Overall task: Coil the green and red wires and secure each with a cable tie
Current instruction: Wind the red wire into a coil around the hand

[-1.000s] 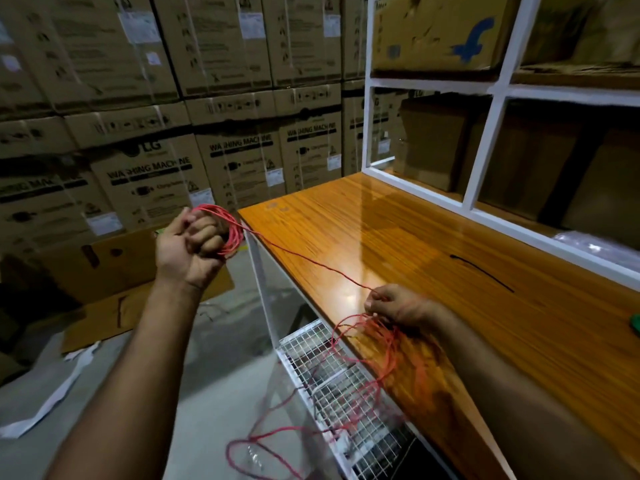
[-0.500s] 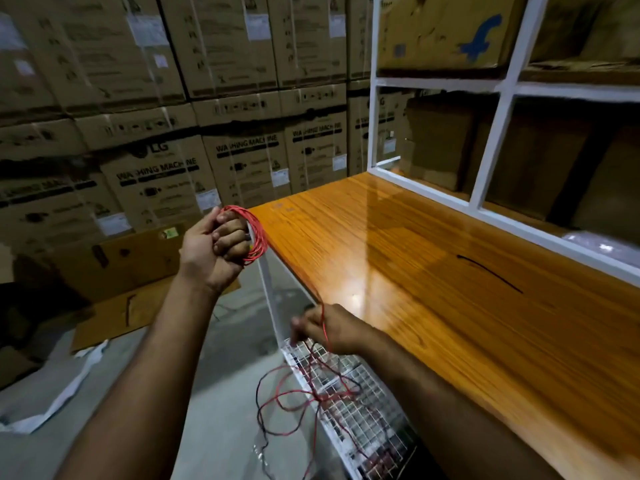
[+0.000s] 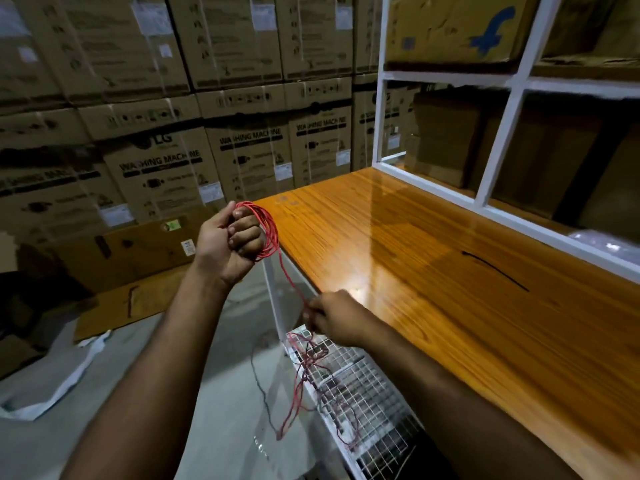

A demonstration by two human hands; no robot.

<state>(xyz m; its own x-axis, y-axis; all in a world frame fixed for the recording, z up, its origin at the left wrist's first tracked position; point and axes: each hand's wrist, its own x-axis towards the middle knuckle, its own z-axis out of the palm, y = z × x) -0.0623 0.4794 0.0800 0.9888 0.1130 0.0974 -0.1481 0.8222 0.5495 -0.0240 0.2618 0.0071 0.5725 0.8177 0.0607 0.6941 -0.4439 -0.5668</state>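
Observation:
My left hand [image 3: 230, 242] grips a small coil of red wire [image 3: 268, 232], held up beside the near-left corner of the wooden table [image 3: 433, 271]. From the coil one strand runs down to my right hand [image 3: 334, 317], which pinches it at the table's front edge. Below that hand the loose red wire hangs tangled over a white wire-mesh shelf [image 3: 360, 400]. A black cable tie [image 3: 495, 270] lies on the table top to the right. No green wire is in view.
Stacked cardboard washing-machine boxes [image 3: 166, 168] fill the back wall. A white shelf frame [image 3: 498, 140] with boxes stands along the table's far side. Flattened cardboard [image 3: 131, 258] and white packing scraps [image 3: 65, 379] lie on the grey floor at left.
My right hand came off the table to below its front edge, then rose back to the edge, pinching the strand. The coil in my left hand has grown.

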